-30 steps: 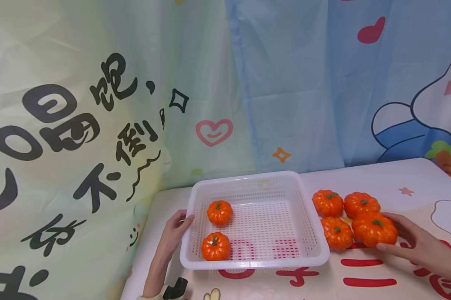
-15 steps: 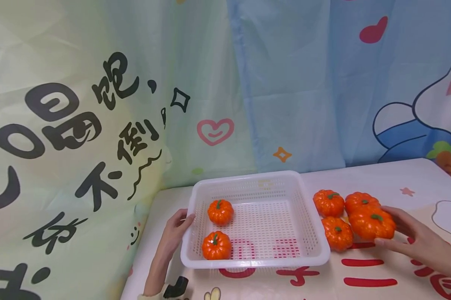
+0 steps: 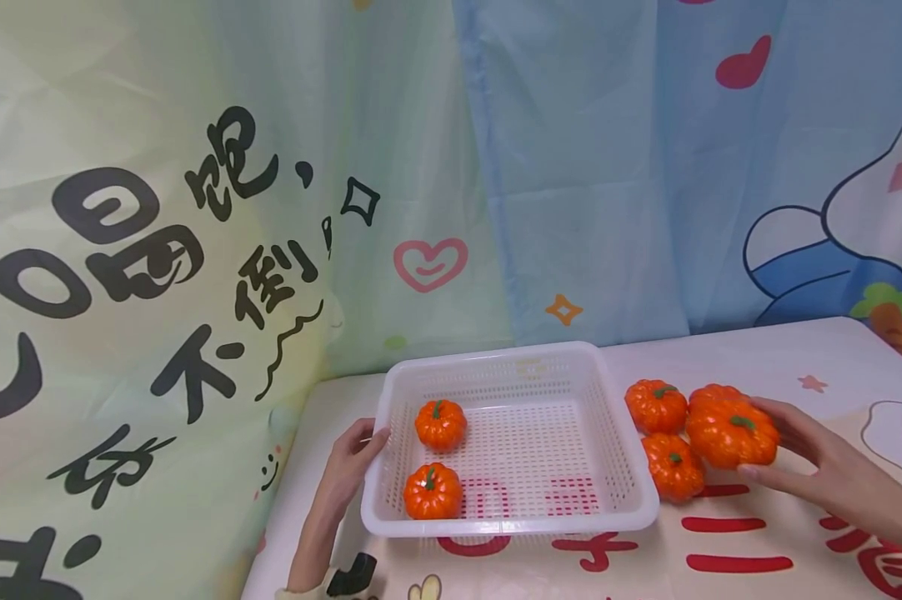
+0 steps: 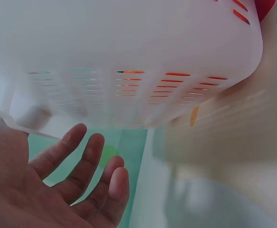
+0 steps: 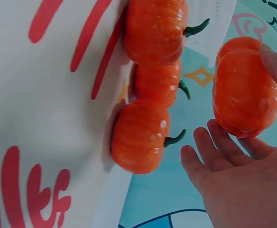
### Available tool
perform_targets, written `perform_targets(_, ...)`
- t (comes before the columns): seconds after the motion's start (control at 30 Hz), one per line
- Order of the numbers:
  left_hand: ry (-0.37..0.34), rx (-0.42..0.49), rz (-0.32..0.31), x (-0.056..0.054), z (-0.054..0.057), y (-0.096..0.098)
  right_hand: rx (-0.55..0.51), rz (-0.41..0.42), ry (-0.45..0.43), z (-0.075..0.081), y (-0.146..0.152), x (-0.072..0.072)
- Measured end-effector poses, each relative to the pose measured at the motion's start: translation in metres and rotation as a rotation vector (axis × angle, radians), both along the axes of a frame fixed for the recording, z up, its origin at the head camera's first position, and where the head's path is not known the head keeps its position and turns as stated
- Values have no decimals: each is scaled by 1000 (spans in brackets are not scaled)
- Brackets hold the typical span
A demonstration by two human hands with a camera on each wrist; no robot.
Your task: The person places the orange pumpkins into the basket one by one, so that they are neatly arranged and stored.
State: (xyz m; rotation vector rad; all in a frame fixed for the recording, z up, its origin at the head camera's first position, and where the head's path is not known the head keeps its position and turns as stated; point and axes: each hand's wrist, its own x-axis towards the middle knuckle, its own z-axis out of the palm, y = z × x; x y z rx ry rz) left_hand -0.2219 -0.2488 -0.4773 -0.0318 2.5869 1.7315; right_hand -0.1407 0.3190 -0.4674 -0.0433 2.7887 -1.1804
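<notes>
The right hand [image 3: 835, 468] pinched a glossy, ribbed orange pumpkin [image 3: 730, 437], likely the lifting step; the left hand [image 3: 350, 460] gripped a white rectangular plastic basket [image 3: 526, 442]. Its rim [image 3: 556, 526] probably needed clearing next.

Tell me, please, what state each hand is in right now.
Left hand: holding the white basket at its edge.
Right hand: holding an orange pumpkin.

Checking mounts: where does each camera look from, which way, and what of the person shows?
Head: on the head, facing forward and down at white basket and held pumpkin; left hand, right hand and forearms show.
Left wrist: worn there, facing the white basket's outside; left hand shows.
Right wrist: worn there, facing held pumpkin and three other pumpkins; right hand shows.
Shared by head and right wrist: held pumpkin.
</notes>
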Motion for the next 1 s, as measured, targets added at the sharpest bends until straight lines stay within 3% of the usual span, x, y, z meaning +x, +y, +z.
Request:
perform_targets(0.77, -20, -8, 17, 0, 0, 1, -64, 76, 74, 33, -31, -16)
perform_targets(0.87, -26, -16, 24, 1, 4, 3, -88, 92, 94, 36, -34, -18)
perform_targets(1.0, -36, -9, 25, 8, 17, 9, -117, 110, 100, 40, -39, -22)
